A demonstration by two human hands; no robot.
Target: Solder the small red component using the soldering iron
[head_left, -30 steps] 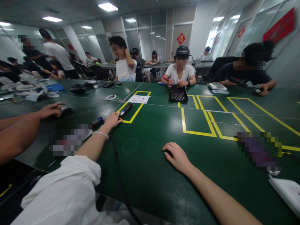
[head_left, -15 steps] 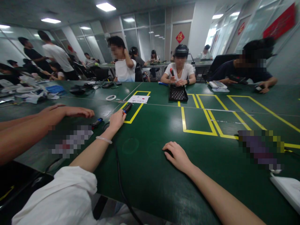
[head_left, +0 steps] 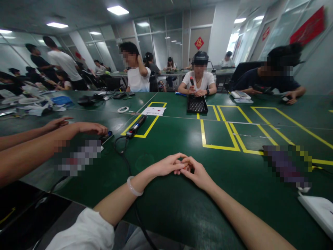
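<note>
My left hand [head_left: 168, 165] and my right hand [head_left: 199, 172] meet over the green table [head_left: 171, 198], their curled fingers touching and overlapping. A small orange-red spot [head_left: 184, 167] shows between the fingertips; the rest of whatever they hold is hidden. Beyond my left hand, a black corded electric screwdriver [head_left: 137, 125] lies slanted inside a yellow tape outline [head_left: 152, 125]. Its black cable [head_left: 126, 161] runs back toward me under my left forearm. A printed white sheet [head_left: 154, 110] lies by the tool's far end.
At the left, a neighbour's hand [head_left: 95, 128] is at another dark tool [head_left: 108, 135]. Across the table, a person holds a red-and-black tool [head_left: 191, 81] over a black tray [head_left: 197, 105] of small parts. A white power strip [head_left: 316, 208] lies at the right edge.
My left hand has let go of the electric screwdriver and come right and nearer to meet my right hand. The right hand has stayed nearly in place. The neighbour's hand has reached the dark tool.
</note>
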